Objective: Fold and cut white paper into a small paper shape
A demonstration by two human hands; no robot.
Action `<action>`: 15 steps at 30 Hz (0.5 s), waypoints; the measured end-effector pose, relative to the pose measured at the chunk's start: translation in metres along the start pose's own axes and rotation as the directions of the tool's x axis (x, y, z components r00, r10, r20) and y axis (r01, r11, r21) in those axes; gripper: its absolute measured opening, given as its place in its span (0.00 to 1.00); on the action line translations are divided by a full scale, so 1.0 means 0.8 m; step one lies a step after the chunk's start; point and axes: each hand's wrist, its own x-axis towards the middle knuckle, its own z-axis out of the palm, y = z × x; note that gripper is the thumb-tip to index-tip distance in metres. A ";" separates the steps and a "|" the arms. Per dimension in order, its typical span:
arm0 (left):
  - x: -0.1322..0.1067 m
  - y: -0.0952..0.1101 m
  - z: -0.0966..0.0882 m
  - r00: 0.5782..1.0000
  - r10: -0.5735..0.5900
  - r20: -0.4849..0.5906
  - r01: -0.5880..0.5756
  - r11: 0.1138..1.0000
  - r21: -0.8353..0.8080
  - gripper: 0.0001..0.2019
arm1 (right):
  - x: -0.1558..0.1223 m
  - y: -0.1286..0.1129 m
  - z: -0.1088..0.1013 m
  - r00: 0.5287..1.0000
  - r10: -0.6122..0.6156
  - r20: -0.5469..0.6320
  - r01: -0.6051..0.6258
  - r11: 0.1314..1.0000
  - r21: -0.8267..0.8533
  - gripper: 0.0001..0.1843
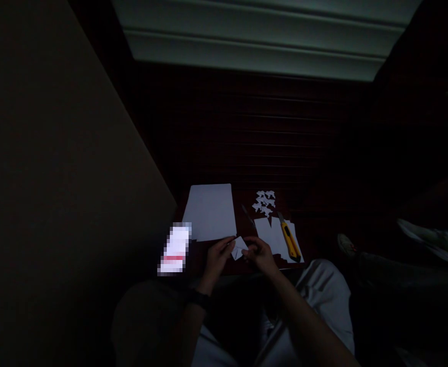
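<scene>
Between my hands is a small folded white paper (239,247), with crease lines on its face. My left hand (219,253) pinches its left side, and a dark band circles that wrist. On the right edge, the fingers of my right hand (261,254) are closed on the same paper. A stack of white sheets (210,211) lies just beyond my left hand. Past my right hand, a yellow utility knife (289,239) rests across cut white paper pieces (268,232). Several small folded paper figures (265,202) sit grouped farther back.
A thin pen-like object (247,215) lies between the sheets and the cut pieces on the dark low table (242,199). At left is a bright pixelated phone-like rectangle (175,250), beside a wall (74,178). Someone's shoes (432,240) show at right. The room is dim.
</scene>
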 end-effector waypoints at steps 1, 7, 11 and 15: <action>0.001 -0.002 0.000 1.000 0.015 -0.003 -0.015 1.000 0.013 0.21 | 0.000 0.000 -0.001 1.000 0.008 0.006 -0.008 1.000 0.003 0.25; 0.001 -0.008 0.003 0.998 0.036 0.054 -0.038 0.999 0.029 0.19 | 0.001 0.001 -0.004 0.998 0.048 0.043 -0.050 0.998 0.040 0.24; -0.001 -0.003 0.004 0.997 0.050 0.060 -0.053 0.997 0.052 0.19 | 0.001 -0.002 -0.004 0.998 0.012 0.054 -0.011 1.000 -0.012 0.23; 0.000 -0.001 0.003 0.995 0.081 0.049 -0.085 0.994 0.073 0.16 | -0.001 -0.009 -0.004 0.990 -0.122 0.076 0.134 0.972 -0.193 0.11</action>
